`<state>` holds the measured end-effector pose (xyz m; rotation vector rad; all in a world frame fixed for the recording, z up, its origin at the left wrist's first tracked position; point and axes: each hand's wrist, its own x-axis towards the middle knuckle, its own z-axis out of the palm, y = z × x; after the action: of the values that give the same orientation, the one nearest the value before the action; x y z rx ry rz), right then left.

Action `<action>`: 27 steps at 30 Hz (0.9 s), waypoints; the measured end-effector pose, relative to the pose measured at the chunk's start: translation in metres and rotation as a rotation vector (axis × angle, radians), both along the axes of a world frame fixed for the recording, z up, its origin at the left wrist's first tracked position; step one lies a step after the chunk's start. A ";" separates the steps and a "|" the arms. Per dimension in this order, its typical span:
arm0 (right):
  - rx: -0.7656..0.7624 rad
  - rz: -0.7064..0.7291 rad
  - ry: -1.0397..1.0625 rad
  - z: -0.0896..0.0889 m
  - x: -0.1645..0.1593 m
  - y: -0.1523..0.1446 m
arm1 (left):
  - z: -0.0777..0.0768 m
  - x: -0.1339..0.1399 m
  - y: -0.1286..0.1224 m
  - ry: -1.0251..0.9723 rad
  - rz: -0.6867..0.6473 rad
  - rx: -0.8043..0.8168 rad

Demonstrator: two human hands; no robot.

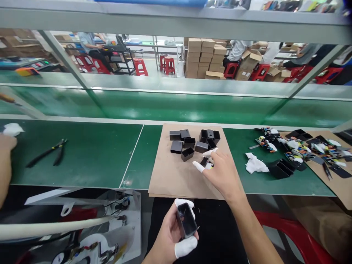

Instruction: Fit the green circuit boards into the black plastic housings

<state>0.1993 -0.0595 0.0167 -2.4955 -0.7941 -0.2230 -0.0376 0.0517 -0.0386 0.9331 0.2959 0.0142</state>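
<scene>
My left hand [172,233], with white finger cots, grips a black rectangular plastic casing [187,221] below the table edge, its open end facing up toward me. Over the cardboard sheet [170,179], my right hand [222,174] has its thumb and fingers curled around a small circuit board [209,165] with a dark plate and pale parts, partly hidden by the hand. Just beyond those fingers stand and lie several more black casings, among them one open casing [187,154] and a closed-side-up casing [201,147].
On the right lie several wired circuit boards [295,146], a crumpled white cloth [255,164] and a black open casing [281,169]. Black-handled pliers [49,152] rest at left. Another person's hand [6,146] shows at the left edge. A shelf beam [176,24] crosses above.
</scene>
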 end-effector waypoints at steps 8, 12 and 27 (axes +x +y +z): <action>0.056 0.128 0.023 -0.018 0.000 0.065 | -0.002 -0.020 0.016 -0.027 0.145 0.233; 0.075 0.221 0.077 -0.011 -0.009 0.046 | 0.016 0.005 0.051 0.039 0.161 0.592; 0.276 0.007 0.338 -0.061 0.012 -0.056 | 0.009 0.095 0.094 -0.017 0.386 1.459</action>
<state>0.2117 -0.1159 -0.0442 -2.1894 -0.5872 0.0865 0.0575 0.1460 -0.0292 2.2992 0.4427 0.6674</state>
